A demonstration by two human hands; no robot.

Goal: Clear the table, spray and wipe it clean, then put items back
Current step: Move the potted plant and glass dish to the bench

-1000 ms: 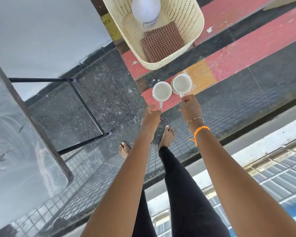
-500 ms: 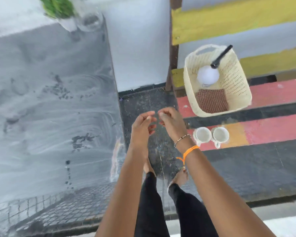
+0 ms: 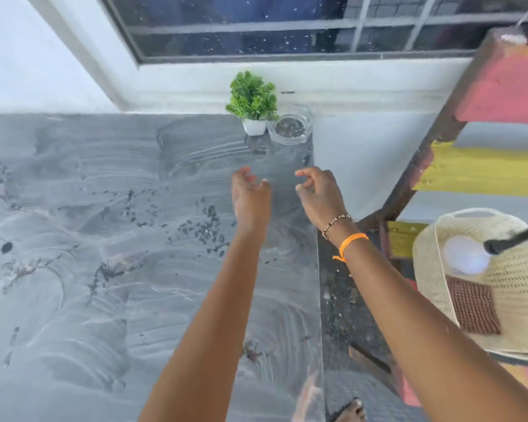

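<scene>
Plant [image 3: 251,100] left of jar [image 3: 291,127] on table [image 3: 73,208].

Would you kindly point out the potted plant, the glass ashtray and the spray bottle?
potted plant [image 3: 254,127], head view, on its white pot.
glass ashtray [image 3: 290,128], head view, on its dark centre.
spray bottle [image 3: 464,254], head view, on its white body inside the basket.

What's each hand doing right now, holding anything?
Left hand: open, fingers loosely curled, holding nothing, above the table.
Right hand: open, fingers loosely curled, holding nothing.
</scene>
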